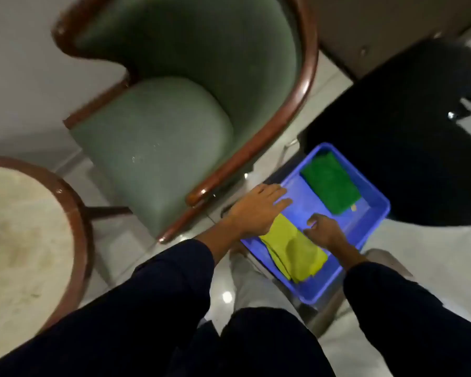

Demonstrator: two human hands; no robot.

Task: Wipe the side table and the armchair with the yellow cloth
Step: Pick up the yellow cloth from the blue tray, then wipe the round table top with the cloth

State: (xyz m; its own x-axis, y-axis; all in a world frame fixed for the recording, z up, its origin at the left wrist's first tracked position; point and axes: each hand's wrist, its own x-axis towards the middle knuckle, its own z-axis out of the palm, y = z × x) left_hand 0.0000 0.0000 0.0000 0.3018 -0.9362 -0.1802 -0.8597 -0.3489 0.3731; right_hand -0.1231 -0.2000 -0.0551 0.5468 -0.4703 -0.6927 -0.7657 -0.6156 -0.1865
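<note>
The yellow cloth (294, 250) lies folded in the near end of a blue plastic tray (375, 213) on the floor. My left hand (259, 210) hovers over the tray's left rim and the cloth's far edge, fingers spread, holding nothing. My right hand (325, 231) is just right of the cloth with fingers curled, and I cannot see it gripping anything. The green armchair (161, 137) with a brown wooden frame stands left of the tray. The round side table (22, 235) with a pale top and brown rim is at the far left.
A folded green cloth (331, 182) lies in the tray's far end. A large black object (408, 137) sits right of the tray. The floor is glossy pale tile (433, 246). My dark-trousered legs fill the bottom of the view.
</note>
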